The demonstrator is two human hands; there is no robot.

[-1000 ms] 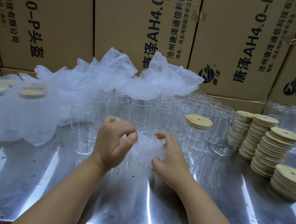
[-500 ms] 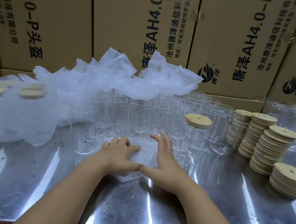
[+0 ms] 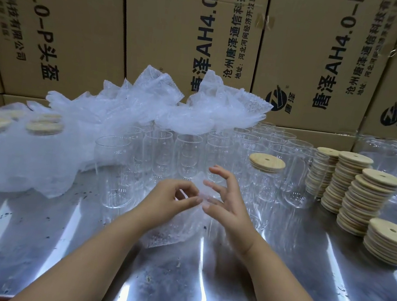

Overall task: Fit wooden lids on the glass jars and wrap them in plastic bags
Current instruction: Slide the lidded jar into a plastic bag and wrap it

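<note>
Left grip [image 3: 163,200] and right grip [image 3: 228,209] pinch plastic bag [image 3: 168,231].

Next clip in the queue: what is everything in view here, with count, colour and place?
cardboard boxes: several, brown with black print, stacked behind the table
metal table: one, shiny silver, foreground
loose plastic bags: a heap, clear-white, back left, draped over jars
wrapped lidded jars: at least two, far left, under plastic
open glass jars: many, clear, centre rows; more at far right
lidded jar: one, pale wooden lid, right of centre
wooden lid stacks: at least four, pale wood, right side
plastic bag: one, clear, between the hands
left hand: pinches the bag
right hand: pinches the bag's edge, other fingers spread
</note>
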